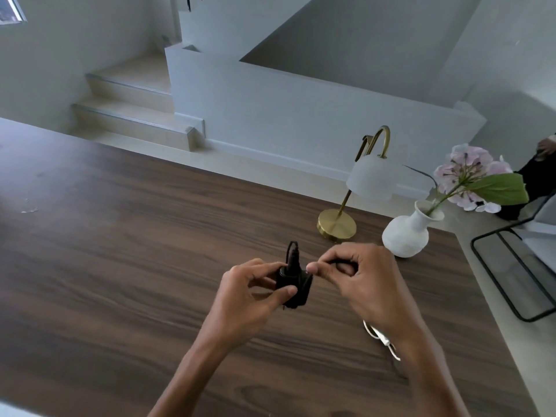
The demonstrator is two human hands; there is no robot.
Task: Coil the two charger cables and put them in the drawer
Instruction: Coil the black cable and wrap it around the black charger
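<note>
Over a dark wood-grain tabletop, a bundled black charger cable is gripped in the left hand — its loose strand is pinched by the right hand. A thin white charger cable is seen on the tabletop beneath the right wrist.

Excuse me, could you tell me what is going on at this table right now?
A person holds a black charger cable bundle above the dark wooden table: the left hand grips the coil, the right hand pinches its loose end. A white charger cable lies on the table, partly hidden by the right forearm. No drawer is in view.
</note>
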